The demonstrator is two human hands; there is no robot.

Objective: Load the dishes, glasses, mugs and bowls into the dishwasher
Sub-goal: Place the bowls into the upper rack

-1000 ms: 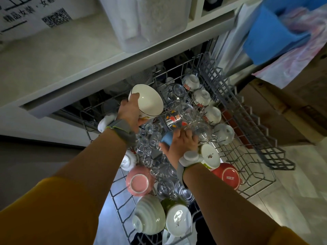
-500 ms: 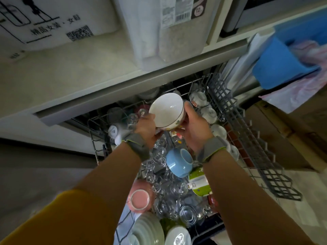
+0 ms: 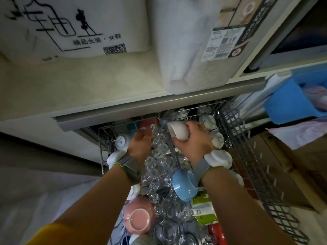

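Observation:
The dishwasher's wire rack (image 3: 101,156) is pulled out below the counter and crowded with dishes. My right hand (image 3: 193,141) grips a white bowl (image 3: 177,131) on its side over the rack's far end, its opening facing left. My left hand (image 3: 141,143) is just left of it, down among the clear glasses (image 3: 159,167). Its fingertips are hidden there. In the rack sit a blue mug (image 3: 184,184), a pink bowl (image 3: 138,220), a green-and-white mug (image 3: 203,209), and white cups (image 3: 218,140) along the right side.
A grey plastic tray (image 3: 247,156) runs along the rack's right edge. The counter (image 3: 70,85) above carries a printed white bag (image 3: 79,23) and a rice bucket (image 3: 194,50). A blue cloth (image 3: 286,103) hangs at right, above a cardboard box (image 3: 283,174).
The bowl passed from both hands into my right hand alone and moved toward the rack's far end. My left hand let go and dropped to the glasses. The view tilted upward.

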